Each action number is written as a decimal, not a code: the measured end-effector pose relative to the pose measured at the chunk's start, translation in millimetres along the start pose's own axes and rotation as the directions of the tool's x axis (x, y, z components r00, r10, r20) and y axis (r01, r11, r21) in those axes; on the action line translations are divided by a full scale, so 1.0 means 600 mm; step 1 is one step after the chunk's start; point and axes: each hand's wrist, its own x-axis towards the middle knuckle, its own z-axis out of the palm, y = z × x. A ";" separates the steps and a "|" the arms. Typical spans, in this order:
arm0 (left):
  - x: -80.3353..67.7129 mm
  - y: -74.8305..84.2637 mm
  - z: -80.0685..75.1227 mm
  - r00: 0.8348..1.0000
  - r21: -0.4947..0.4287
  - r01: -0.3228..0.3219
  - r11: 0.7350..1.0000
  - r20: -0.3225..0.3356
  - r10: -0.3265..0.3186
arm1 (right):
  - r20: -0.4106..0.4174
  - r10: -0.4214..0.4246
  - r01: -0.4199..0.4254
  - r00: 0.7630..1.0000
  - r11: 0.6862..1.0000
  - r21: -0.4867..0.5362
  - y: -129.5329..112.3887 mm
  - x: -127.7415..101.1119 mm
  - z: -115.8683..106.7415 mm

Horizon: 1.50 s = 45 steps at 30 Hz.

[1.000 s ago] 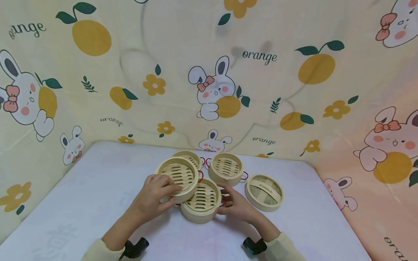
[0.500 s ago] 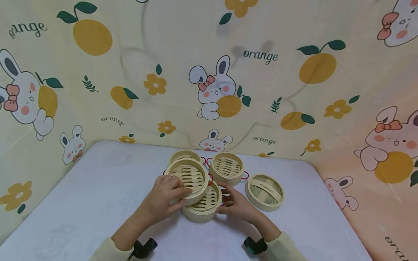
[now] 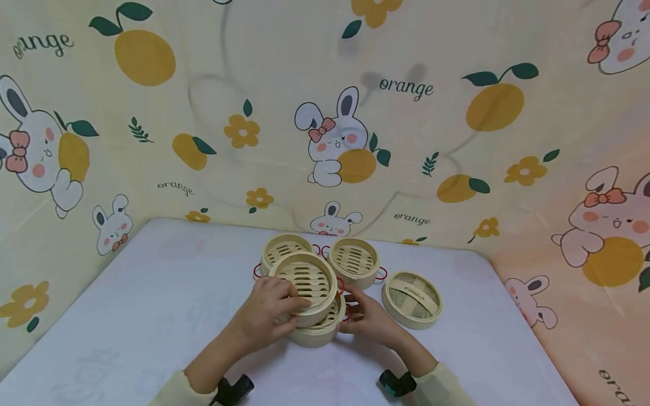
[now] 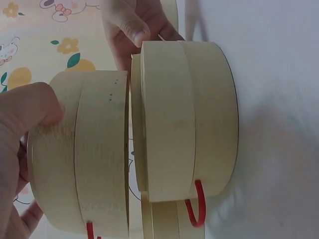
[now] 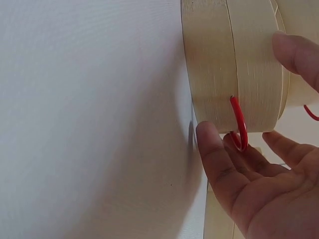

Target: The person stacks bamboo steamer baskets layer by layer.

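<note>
While the left hand (image 3: 264,313) grips the upper steamer tray (image 3: 303,285), the right hand (image 3: 368,318), fingers relaxed, touches the lower tray (image 3: 320,332) at 3 o'clock.

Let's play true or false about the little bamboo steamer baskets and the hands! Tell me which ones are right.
1. The left hand holds a steamer basket above the basket on the table. True.
2. The right hand is flat on the table, far from any basket. False: it rests against the side of the lower basket.
3. The steamer lid lies to the right, touched by no hand. True.
4. The basket handles are blue. False: they are red.
5. Two more baskets stand behind the hands. True.
</note>
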 end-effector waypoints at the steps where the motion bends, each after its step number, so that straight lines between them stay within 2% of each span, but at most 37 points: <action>1: 0.001 0.001 0.001 1.000 0.000 -0.001 1.000 0.000 0.001 | -0.002 0.002 -0.002 1.000 1.000 0.008 0.001 0.000 0.000; 12: 0.013 0.012 0.007 0.999 -0.033 0.020 0.999 0.036 -0.019 | -0.018 0.007 -0.007 1.000 1.000 -0.002 -0.004 -0.003 0.001; 18: 0.014 0.016 0.010 0.999 -0.030 0.034 0.999 0.035 -0.033 | -0.024 0.018 -0.017 1.000 1.000 0.021 -0.006 -0.005 0.002; 37: 0.012 0.027 0.028 0.997 -0.020 0.071 0.997 0.040 -0.070 | -0.023 -0.024 0.025 0.999 0.999 0.034 0.006 0.000 -0.002; 45: 0.011 0.029 0.033 0.998 -0.008 0.065 0.998 0.025 -0.065 | -0.013 -0.027 0.028 1.000 0.999 0.044 0.009 0.001 -0.002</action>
